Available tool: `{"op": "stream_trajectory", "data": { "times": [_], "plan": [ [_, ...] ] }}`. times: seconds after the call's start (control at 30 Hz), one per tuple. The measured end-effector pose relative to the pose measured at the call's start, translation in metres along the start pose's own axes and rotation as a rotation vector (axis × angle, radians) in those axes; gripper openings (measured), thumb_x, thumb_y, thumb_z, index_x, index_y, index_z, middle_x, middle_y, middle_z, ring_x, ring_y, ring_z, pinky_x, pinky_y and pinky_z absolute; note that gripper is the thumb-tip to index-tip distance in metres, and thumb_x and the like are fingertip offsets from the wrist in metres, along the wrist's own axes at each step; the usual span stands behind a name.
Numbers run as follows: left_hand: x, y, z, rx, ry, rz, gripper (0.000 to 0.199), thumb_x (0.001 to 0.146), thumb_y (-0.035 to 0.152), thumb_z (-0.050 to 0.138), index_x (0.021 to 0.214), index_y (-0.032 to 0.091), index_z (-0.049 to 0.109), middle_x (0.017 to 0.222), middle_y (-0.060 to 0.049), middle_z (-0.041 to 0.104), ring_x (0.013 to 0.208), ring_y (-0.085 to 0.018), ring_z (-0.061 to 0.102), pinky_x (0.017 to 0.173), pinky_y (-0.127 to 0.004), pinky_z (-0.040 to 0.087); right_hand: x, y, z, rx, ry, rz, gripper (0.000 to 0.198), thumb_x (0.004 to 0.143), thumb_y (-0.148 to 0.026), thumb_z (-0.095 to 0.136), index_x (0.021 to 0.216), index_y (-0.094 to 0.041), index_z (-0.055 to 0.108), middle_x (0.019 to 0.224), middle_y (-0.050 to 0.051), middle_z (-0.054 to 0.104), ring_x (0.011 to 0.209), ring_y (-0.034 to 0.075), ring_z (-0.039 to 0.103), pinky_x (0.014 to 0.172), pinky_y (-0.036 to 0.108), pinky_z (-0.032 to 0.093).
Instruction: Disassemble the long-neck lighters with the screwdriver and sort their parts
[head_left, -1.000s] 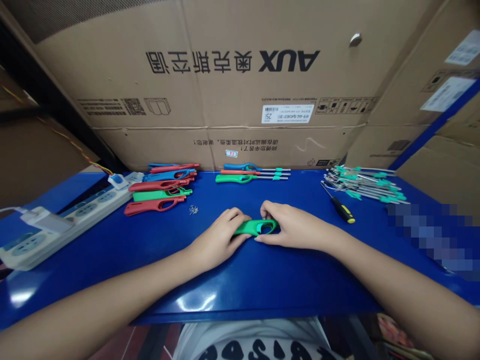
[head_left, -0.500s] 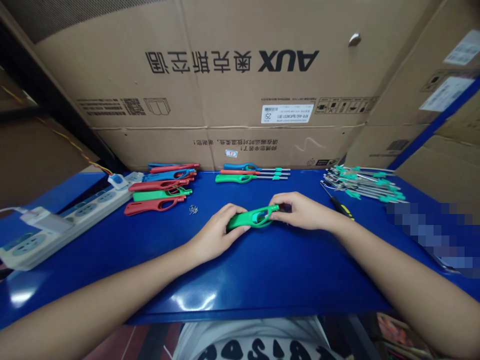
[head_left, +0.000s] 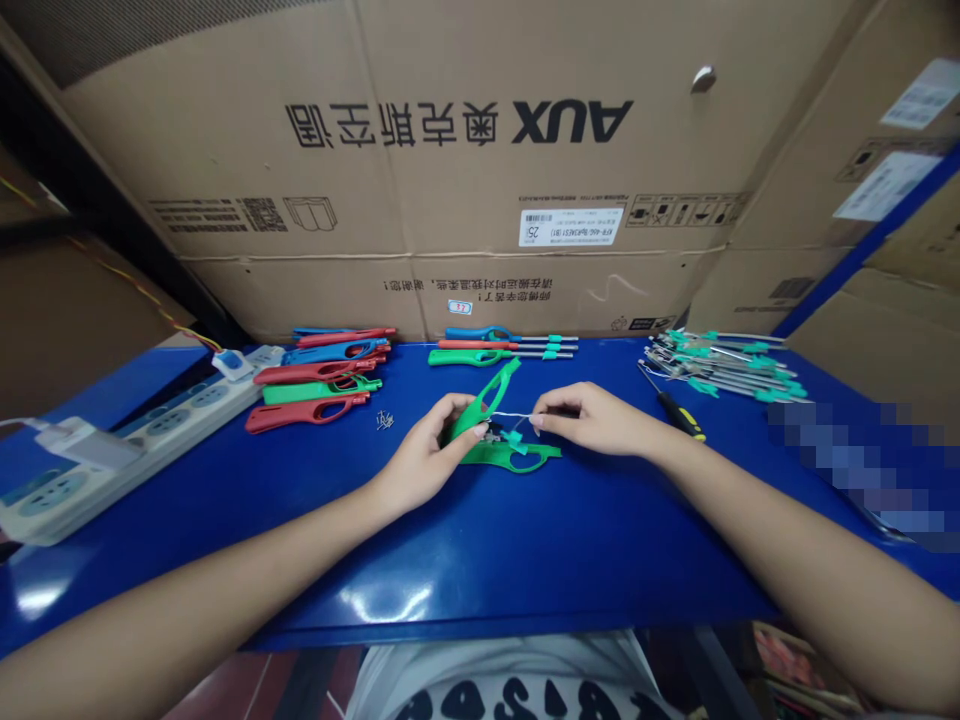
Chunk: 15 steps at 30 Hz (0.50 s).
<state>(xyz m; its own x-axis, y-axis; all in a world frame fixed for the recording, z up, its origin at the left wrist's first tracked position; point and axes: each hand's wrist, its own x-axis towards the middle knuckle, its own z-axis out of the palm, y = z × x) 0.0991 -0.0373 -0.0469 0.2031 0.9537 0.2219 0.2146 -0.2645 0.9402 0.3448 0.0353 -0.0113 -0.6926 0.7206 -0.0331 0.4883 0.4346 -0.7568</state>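
Observation:
My left hand [head_left: 431, 455] is closed around the handle end of a green lighter casing [head_left: 517, 458], whose two halves now stand apart like a V. One half tilts up and away, the other lies low toward me. Between them shows a teal trigger piece [head_left: 514, 440] with small metal parts beside my thumb. My right hand [head_left: 592, 415] pinches a thin white wire [head_left: 514, 414] that runs out of the opened casing. The part of the casing inside my left palm is hidden.
Red, blue and green lighter casings [head_left: 307, 413] lie at left beside small screws [head_left: 385, 420] and a white power strip [head_left: 161, 430]. Lighters with metal tubes [head_left: 472, 357] lie at the back. At right are metal tubes with teal pieces [head_left: 720, 360] and a screwdriver [head_left: 681, 415]. Cardboard [head_left: 450, 220] stands behind.
The green casing, together half a second ago, has come apart into two spread halves. My right hand has gone from the casing's tip to the white wire.

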Motion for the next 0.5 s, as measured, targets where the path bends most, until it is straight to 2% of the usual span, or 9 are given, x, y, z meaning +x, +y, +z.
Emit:
{"op": "stream_trajectory", "data": {
  "times": [0.2, 0.33, 0.4, 0.5],
  "plan": [
    [-0.0001, 0.0071, 0.0001, -0.052, 0.012, -0.024, 0.033, 0.091, 0.045, 0.066, 0.11, 0.018, 0.058, 0.108, -0.006, 0.065, 0.1, -0.02, 0.063, 0.088, -0.034, 0.053, -0.004, -0.0098, -0.0026, -0.134, -0.073, -0.003, 0.031, 0.091, -0.042, 0.054, 0.081, -0.016, 0.068, 0.068, -0.002, 0.058, 0.063, 0.011, 0.044, 0.061, 0.025, 0.033],
    [0.0013, 0.0087, -0.0029, -0.074, 0.113, 0.023, 0.026, 0.095, 0.04, 0.061, 0.108, 0.02, 0.054, 0.114, -0.007, 0.064, 0.103, -0.019, 0.064, 0.095, -0.036, 0.05, -0.0065, -0.0099, -0.0055, -0.232, -0.067, 0.014, 0.027, 0.091, -0.038, 0.054, 0.081, -0.018, 0.069, 0.069, -0.002, 0.06, 0.062, 0.011, 0.045, 0.06, 0.025, 0.032],
    [0.0014, 0.0077, -0.0052, -0.021, 0.15, 0.046, 0.022, 0.095, 0.036, 0.059, 0.107, 0.02, 0.051, 0.111, -0.006, 0.064, 0.099, -0.018, 0.064, 0.092, -0.034, 0.05, -0.0076, -0.0089, -0.0061, -0.261, -0.049, 0.009, 0.026, 0.09, -0.038, 0.054, 0.081, -0.018, 0.068, 0.068, -0.002, 0.06, 0.062, 0.011, 0.045, 0.059, 0.025, 0.031],
    [-0.0001, 0.007, -0.0077, 0.187, 0.094, 0.062, 0.021, 0.089, 0.028, 0.063, 0.105, 0.02, 0.052, 0.098, -0.003, 0.063, 0.09, -0.018, 0.062, 0.082, -0.031, 0.05, -0.0089, -0.0092, -0.0058, -0.269, -0.031, -0.023, 0.026, 0.091, -0.041, 0.057, 0.087, -0.018, 0.068, 0.068, -0.002, 0.059, 0.061, 0.011, 0.046, 0.059, 0.024, 0.032]
  ]
}}
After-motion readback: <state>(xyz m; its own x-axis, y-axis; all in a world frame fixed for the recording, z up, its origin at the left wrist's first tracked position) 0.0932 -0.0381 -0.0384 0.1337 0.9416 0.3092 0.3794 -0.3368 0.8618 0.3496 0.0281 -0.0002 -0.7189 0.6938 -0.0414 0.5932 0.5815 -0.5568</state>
